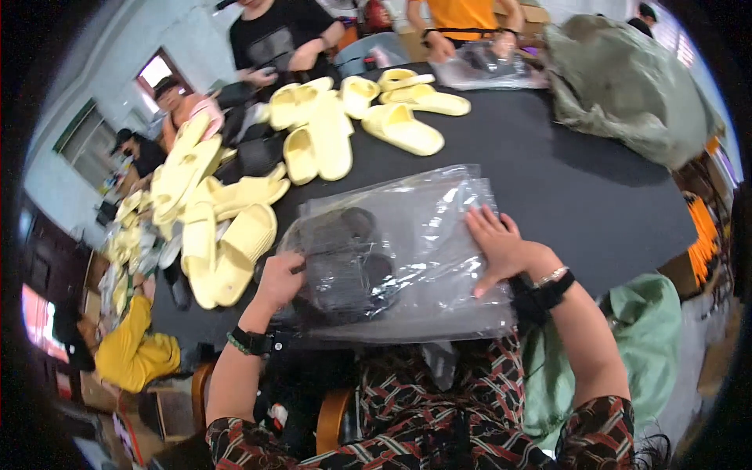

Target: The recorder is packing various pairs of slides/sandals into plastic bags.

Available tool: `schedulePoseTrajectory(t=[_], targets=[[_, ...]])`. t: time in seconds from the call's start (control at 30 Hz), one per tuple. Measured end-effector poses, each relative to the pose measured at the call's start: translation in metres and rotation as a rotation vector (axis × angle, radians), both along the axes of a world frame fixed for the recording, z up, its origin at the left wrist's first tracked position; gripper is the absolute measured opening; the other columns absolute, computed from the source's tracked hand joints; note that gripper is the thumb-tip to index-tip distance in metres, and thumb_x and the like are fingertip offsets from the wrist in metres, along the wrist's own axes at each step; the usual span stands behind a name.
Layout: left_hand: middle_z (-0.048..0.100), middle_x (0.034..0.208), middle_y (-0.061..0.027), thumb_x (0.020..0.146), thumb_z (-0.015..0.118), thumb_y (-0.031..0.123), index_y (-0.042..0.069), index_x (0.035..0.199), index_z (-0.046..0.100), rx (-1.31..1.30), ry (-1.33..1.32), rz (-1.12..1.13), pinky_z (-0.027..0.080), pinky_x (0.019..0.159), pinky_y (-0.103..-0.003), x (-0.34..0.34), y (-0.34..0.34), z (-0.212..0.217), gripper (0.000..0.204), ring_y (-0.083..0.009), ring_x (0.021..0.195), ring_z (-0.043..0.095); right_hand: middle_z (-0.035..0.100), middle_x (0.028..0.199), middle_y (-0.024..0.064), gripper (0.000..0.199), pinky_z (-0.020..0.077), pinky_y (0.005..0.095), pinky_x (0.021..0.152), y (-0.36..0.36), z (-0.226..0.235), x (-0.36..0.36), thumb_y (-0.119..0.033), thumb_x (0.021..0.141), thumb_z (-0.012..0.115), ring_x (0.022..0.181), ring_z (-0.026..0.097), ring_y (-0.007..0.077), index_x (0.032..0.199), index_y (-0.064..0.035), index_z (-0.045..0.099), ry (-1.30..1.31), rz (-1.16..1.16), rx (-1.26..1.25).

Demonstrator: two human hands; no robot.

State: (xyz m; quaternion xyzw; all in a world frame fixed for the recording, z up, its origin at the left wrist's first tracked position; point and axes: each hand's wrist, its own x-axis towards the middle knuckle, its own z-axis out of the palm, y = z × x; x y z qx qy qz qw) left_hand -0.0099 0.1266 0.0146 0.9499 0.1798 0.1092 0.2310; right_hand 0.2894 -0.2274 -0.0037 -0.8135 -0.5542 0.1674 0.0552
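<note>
A pair of black slippers (356, 266) shows through a clear plastic bag (439, 227) at the near edge of the dark table. At the bag's left edge, my left hand (280, 280) is closed at the ends of the slippers; its fingertips are partly hidden, so how much of the bag it also grips is unclear. My right hand (501, 249) lies on the right part of the clear plastic, palm down with fingers spread. Several bag layers seem stacked under it.
Several pale yellow slippers (243, 243) lie along the left and far side of the black table (619, 211). A big grey-green sack (627, 86) stands at the far right, a green sack (638, 345) at near right. People work across the table, one handling clear plastic (489, 66).
</note>
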Motion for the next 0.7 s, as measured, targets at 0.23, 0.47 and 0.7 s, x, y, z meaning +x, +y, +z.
schedulePoseTrajectory(t=[0.23,0.47,0.7], targets=[[0.063,0.082,-0.0235,0.071,0.067,-0.001,-0.002,0.081,0.063,0.047,-0.198,0.278,0.05,0.067,-0.043,-0.079,0.0,0.046,0.011,-0.0445,0.082,0.061,0.006,0.165,0.0227,0.166,0.0006,0.0525,0.122,0.005,0.004,0.001,-0.071,0.033,0.088,0.154,-0.003,0.0364,0.157,0.0032,0.005,0.012,0.034,-0.011],[0.062,0.081,-0.022,0.07,0.076,0.007,-0.004,0.075,0.061,0.493,-0.329,0.54,0.048,0.069,-0.048,-0.122,0.008,0.098,0.02,-0.0442,0.082,0.06,0.001,0.166,0.0192,0.17,0.0003,0.0508,0.122,0.004,-0.001,0.005,-0.071,0.031,0.088,0.153,-0.007,0.0353,0.158,0.0,-0.001,0.011,0.009,-0.06],[0.058,0.074,-0.0194,0.07,0.082,0.019,-0.004,0.064,0.059,0.621,-0.451,0.731,0.048,0.068,-0.046,-0.132,0.008,0.131,0.033,-0.0395,0.076,0.06,0.004,0.166,0.0207,0.167,0.0063,0.0521,0.123,-0.004,-0.004,0.009,-0.062,0.033,0.092,0.153,-0.004,0.0382,0.157,0.0001,-0.001,0.037,-0.007,0.001]])
